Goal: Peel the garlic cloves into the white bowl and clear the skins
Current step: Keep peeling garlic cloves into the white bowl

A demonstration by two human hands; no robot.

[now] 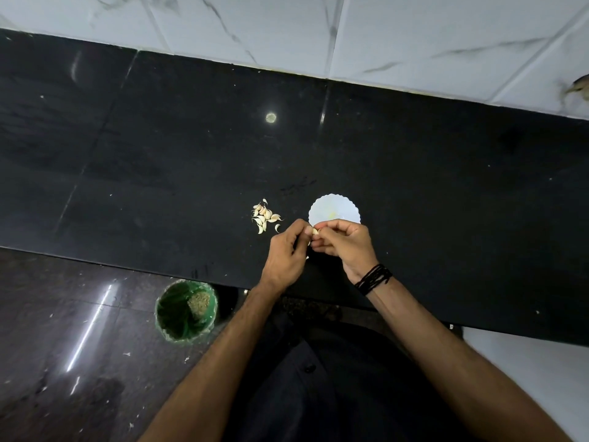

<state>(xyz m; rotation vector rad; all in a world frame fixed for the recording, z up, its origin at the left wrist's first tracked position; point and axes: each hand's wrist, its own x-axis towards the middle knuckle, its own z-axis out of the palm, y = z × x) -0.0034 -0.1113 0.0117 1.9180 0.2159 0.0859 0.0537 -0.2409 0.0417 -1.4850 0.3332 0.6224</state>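
Seen from the head camera, looking straight down, the person stands at a black polished surface (191, 148) that runs up to a wall of white marble-veined tiles (414, 33). Both hands meet just at the near rim of the white bowl (334, 208), a small scalloped dish that sits on the surface; a faint yellowish bit lies inside it, too small to tell what it is.

The left hand (285, 253) has its fingers curled in, thumb and fingertips pinching one garlic clove (315, 231). The right hand (345, 240) comes in from the other side, its fingers also curled, and its fingertips pinch the same clove, so the clove is held between the two hands, above the surface and just beside the bowl's edge. A dark thread band (373, 278) is wound round the right wrist.

To the left of the bowl, near it but apart, lies a small heap of unpeeled garlic cloves (264, 215).

Down on the dark floor, below the surface's front edge and left of the person, stands a green bin (186, 309) with a liner and some pale scraps in it. White flecks are scattered over the floor (63, 346).
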